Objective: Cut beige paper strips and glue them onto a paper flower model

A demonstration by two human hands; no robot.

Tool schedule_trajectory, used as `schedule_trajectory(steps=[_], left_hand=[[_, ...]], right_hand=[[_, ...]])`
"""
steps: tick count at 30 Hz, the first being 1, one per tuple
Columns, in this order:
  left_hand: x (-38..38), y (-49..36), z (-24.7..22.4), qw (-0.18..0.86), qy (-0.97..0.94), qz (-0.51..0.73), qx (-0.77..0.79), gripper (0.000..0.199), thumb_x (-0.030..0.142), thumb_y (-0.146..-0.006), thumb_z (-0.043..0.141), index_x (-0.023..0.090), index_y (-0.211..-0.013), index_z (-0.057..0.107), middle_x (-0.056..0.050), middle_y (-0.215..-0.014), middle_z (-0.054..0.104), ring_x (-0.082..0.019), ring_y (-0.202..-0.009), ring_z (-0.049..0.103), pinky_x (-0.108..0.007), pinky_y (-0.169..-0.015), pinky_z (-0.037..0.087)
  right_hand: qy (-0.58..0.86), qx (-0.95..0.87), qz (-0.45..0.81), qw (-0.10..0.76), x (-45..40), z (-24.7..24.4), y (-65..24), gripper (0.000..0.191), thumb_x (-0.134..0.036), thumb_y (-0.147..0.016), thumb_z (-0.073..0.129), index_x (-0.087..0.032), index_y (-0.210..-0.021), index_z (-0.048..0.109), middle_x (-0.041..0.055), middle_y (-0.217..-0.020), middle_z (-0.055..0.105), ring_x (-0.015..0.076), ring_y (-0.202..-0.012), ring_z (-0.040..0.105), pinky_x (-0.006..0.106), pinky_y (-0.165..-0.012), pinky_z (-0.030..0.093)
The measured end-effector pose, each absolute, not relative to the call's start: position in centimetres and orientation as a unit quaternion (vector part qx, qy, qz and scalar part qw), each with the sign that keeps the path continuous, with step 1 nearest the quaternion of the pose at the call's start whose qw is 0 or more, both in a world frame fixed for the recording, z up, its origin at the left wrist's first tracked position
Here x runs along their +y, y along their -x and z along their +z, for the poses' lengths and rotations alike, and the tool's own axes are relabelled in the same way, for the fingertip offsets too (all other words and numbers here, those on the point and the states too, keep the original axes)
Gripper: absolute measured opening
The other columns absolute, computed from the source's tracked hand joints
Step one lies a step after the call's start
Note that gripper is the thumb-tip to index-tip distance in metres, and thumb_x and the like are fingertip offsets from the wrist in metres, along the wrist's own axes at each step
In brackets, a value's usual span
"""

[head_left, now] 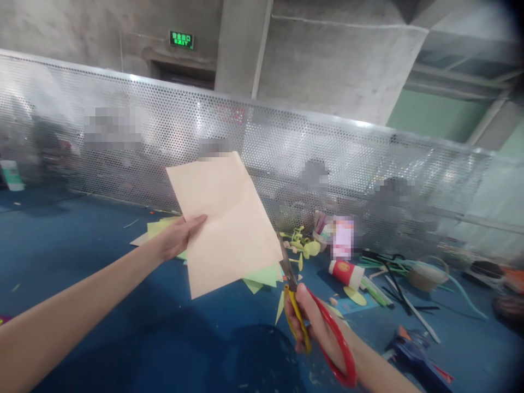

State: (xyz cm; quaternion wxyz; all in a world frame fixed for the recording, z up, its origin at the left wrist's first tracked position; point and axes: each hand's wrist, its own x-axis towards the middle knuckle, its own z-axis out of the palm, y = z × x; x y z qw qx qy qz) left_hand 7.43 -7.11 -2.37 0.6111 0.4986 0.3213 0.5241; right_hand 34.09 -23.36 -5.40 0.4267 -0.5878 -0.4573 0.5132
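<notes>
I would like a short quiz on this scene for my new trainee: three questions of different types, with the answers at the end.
1. Where are the scissors with one red and one yellow handle?
A) in the left hand
B) in the right hand
C) in neither hand
2. True or false: the red-and-white paper cup lies on its side.
3. Fill in: the lit green sign reads, in English, "____".

Key: 1 B; 2 true; 3 EXIT

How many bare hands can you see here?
2: the left hand holds the sheet of paper; the right hand grips the scissors. More may be hidden behind the mesh screen.
</notes>
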Motion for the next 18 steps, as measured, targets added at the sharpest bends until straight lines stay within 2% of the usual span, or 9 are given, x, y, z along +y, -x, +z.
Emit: schedule_trajectory(steps=[8,18], left_hand=[[-7.32,-7.49,-2.05,0.611,-0.498,0.518,0.331,0.034,0.024,-0.075,0.064,0.019,-0.109,0.063,-0.009,-0.112,0.066,-0.025,-0.099,0.063,-0.03,-0.079,0.056],[-7.35,-7.48,-2.0,0.612,-0.496,0.521,0.33,0.033,0.024,-0.076,0.064,0.021,-0.109,0.062,-0.008,-0.111,0.066,-0.023,-0.096,0.065,-0.029,-0.08,0.055]], right_hand=[[0.576,-0.483,0.504,0.425,-23.5,-5.32,-34.21,0.05,-0.069,-0.07,0.047,-0.02,-0.062,0.05,-0.0048,-0.053,0.039,0.0094,-0.044,0.04,0.027,-0.046,0.048],[0.583,-0.518,0.468,0.415,-23.27,-5.66,-34.23,0.055,-0.073,-0.073,0.038,-0.02,-0.058,0.043,-0.005,-0.049,0.037,0.0088,-0.039,0.038,0.023,-0.037,0.043]])
